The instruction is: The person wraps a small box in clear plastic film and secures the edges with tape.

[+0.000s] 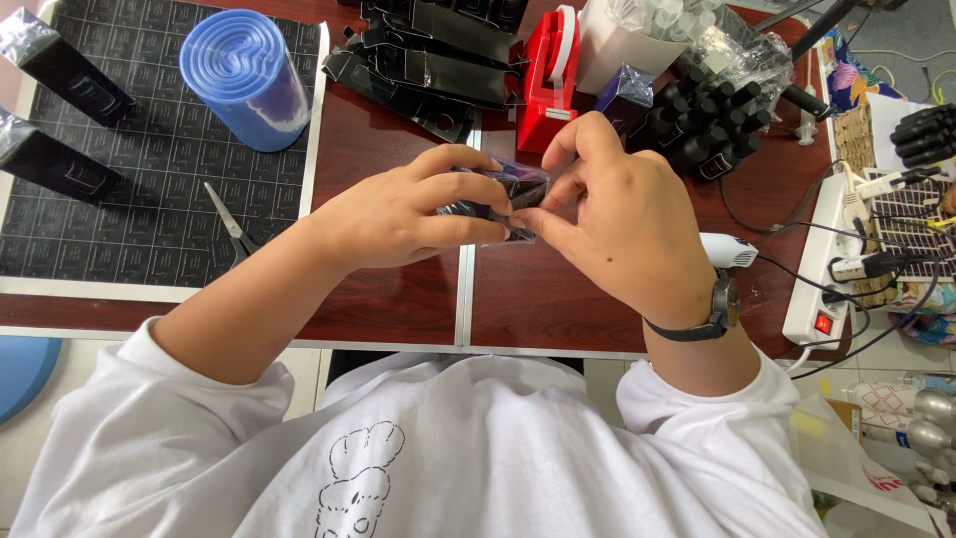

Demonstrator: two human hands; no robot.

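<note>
- Head view: both hands meet over the dark red table (pixel 398 130), just in front of the red tape dispenser (pixel 550 85).
- The left hand (pixel 398 214) has its thumb and fingers closed around a small dark box in clear film (pixel 508 194), holding it from the left side.
- The right hand (pixel 622 224) pinches the same box from the right, fingertips pressed on its upper edge and thumb under it.
- The box is held above the table, nearer the person than the tape dispenser.
- Left of the dispenser lie flat black cartons (pixel 428 60); farther left a blue roll of film (pixel 244 75) stands on a black cutting mat (pixel 119 199).
- Scissors (pixel 231 224) lie at the mat's right edge, below the roll.
- Right of the dispenser sits a cluster of small black bottles (pixel 712 125); farther right a white power strip (pixel 822 264).
</note>
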